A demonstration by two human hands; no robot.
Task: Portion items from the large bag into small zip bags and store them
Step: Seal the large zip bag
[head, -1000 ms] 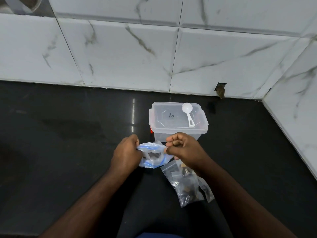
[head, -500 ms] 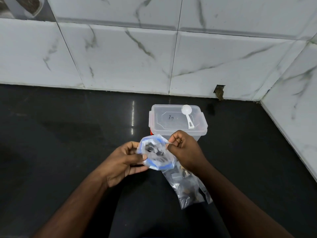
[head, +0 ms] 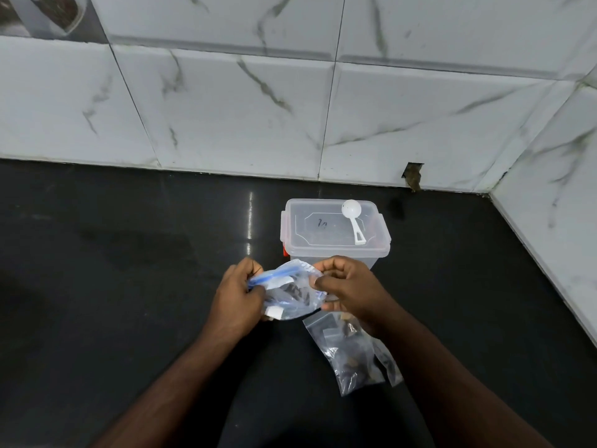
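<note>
Both hands hold a zip bag [head: 287, 294] above the table [head: 113, 286]: left hand [head: 237, 297] grips its left edge, right hand [head: 350, 291] its right. Clear bags [head: 352, 357] lie underneath, near a lidded box [head: 332, 234].

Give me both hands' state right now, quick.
Left hand: closed on the small zip bag, at its left edge.
Right hand: closed on the same bag's right edge.

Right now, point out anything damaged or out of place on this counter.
One flaw: a chipped hole in the wall tile's bottom edge, behind the lidded container. The white scoop lies loose on its lid. Nothing looks spilled around the clear bag on the counter.
</note>
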